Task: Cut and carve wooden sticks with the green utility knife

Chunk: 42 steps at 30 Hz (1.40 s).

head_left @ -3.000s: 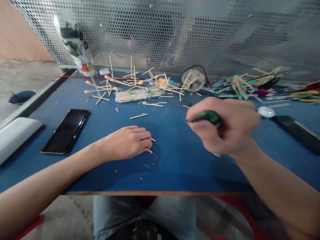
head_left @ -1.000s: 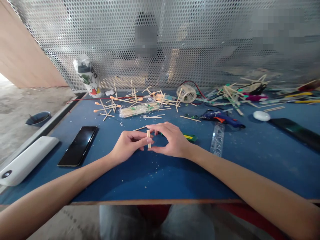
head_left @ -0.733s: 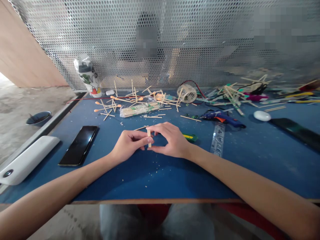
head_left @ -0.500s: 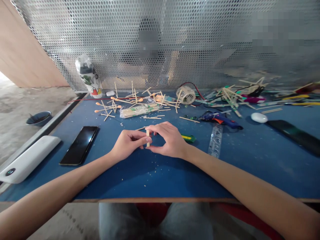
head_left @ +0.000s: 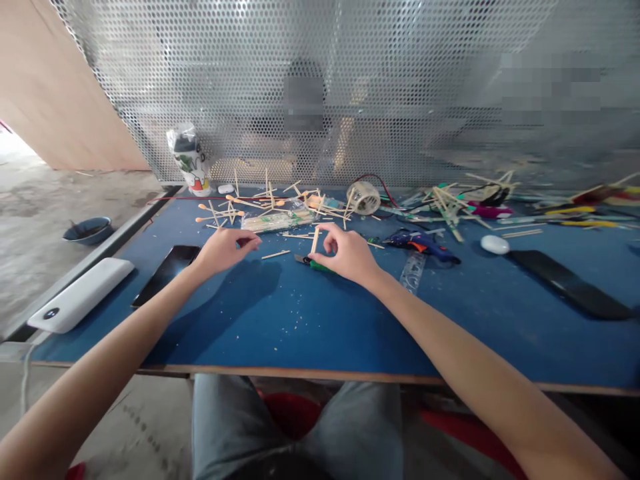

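Between the thumb and index finger of my right hand stand short wooden sticks, held upright. Behind and beneath that hand lies a green cutter, its dark tip pointing left. My left hand hovers over the blue table, apart from the right one, fingers bent and nothing visible in it. A loose wooden stick lies between the two hands. Just behind is a plastic-wrapped bundle of sticks.
Phone and white power bank lie left. A glue gun, clear ruler and black case are right. A cup, a plastic cylinder and several stick pieces line the mesh panel.
My left hand has let go of the sticks and moved left and away. My right hand has moved slightly right and forward, still holding them. The camera view has shifted.
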{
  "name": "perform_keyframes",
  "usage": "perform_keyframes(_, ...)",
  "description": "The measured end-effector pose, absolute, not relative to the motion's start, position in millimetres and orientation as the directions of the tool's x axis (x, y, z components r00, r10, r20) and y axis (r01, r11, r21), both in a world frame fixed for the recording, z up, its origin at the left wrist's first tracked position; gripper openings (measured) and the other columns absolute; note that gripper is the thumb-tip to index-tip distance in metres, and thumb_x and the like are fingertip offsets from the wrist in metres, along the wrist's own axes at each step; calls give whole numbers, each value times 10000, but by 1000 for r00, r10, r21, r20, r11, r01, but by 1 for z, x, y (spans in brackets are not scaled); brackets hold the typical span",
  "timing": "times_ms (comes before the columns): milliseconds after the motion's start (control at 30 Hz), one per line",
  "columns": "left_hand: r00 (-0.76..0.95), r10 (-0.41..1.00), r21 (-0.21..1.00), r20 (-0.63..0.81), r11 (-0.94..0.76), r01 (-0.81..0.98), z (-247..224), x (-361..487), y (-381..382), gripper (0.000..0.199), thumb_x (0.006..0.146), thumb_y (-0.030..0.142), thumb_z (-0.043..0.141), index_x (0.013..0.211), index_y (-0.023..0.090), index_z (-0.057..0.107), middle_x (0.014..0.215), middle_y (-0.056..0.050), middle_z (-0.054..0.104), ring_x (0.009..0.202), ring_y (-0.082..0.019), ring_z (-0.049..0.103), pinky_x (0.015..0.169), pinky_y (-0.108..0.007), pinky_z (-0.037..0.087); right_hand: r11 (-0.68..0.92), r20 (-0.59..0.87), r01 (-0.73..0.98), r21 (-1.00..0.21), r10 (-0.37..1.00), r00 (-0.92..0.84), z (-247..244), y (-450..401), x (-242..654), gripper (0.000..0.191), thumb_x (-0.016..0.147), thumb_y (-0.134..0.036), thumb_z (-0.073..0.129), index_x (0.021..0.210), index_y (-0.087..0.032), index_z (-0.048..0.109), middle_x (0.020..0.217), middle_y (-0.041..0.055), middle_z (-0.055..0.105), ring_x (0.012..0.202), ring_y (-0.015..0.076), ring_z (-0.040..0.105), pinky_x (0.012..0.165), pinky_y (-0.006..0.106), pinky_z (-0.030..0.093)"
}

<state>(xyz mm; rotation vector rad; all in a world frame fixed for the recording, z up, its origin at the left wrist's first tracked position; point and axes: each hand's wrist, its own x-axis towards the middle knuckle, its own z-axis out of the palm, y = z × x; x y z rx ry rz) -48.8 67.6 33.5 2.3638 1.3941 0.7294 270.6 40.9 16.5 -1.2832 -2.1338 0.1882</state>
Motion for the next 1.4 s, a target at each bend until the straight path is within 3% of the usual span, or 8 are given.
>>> perform_keyframes(267, 564, 823, 332, 67, -552, 765, 29, -14, 85, 355, 918, 494, 663, 1006, 153, 703, 910, -62, 718, 775, -168, 645, 731, -296, 500, 531, 362, 738, -418, 842, -401, 20, 32, 258, 599, 814, -547, 694, 1303, -217, 591, 750, -29, 677, 647, 149, 585, 666, 299, 396)
perform_keyframes(433, 649, 760, 298, -23, -615, 730, 16, -3, 94, 304, 1003, 405, 619, 1136, 133, 647, 1075, -67, 678, 925, -181, 669, 839, -380, 588, 516, 321, 754, -407, 853, -411, 18, 32, 260, 613, 825, -564, 674, 1335, -238, 575, 740, -36, 675, 653, 149, 587, 668, 302, 395)
perform_keyframes(633, 749, 663, 335, 3, -706, 624, 19, -9, 85, 247, 1049, 353, 510, 1075, 141, 634, 1087, -78, 660, 996, -200, 634, 904, -380, 526, 435, 284, 816, -380, 895, -344, 17, 42, 270, 619, 836, -613, 639, 1305, -213, 589, 771, -5, 674, 646, 161, 576, 623, 314, 371)
perform_keyframes(867, 828, 561, 422, 8, -752, 506, 31, -9, 65, 229, 1060, 286, 396, 1080, 174, 595, 932, -43, 674, 779, -142, 599, 711, -252, 425, 374, 249, 877, -303, 919, -306, 20, 49, 285, 625, 882, -567, 599, 1373, -185, 538, 991, 79, 697, 762, 205, 602, 642, 336, 385)
perform_keyframes(1000, 855, 517, 437, 44, -780, 449, 31, -5, 58, 256, 1070, 290, 380, 1081, 183, 612, 1027, -51, 691, 874, -139, 634, 773, -233, 446, 437, 216, 861, -262, 895, -389, 29, 40, 282, 380, 951, -564, 507, 1101, -238, 632, 1056, 61, 691, 866, 196, 619, 709, 328, 407)
perform_keyframes(1167, 777, 603, 382, 179, -771, 510, 28, -7, 58, 307, 1096, 311, 304, 1141, 170, 572, 1057, -79, 687, 914, -162, 638, 811, -268, 460, 461, 34, 866, -195, 886, -463, 31, 33, 285, 465, 843, -676, 618, 962, -229, 573, 975, 58, 698, 789, 218, 609, 636, 322, 359)
perform_keyframes(1267, 720, 650, 328, 242, -754, 570, 25, -12, 58, 327, 1100, 319, 279, 1180, 161, 554, 1067, -98, 688, 915, -186, 644, 809, -303, 460, 458, -67, 873, -168, 878, -474, 30, 32, 286, 399, 919, -618, 522, 936, -220, 541, 928, 70, 691, 712, 209, 583, 608, 326, 329)
perform_keyframes(1400, 741, 633, 248, 223, -772, 585, 29, -17, 52, 301, 1082, 340, 353, 1161, 171, 590, 1022, -90, 708, 840, -201, 656, 731, -308, 448, 490, -136, 855, -167, 848, -513, 34, 28, 283, 361, 973, -568, 431, 963, -221, 531, 968, 81, 692, 794, 230, 608, 647, 335, 353)
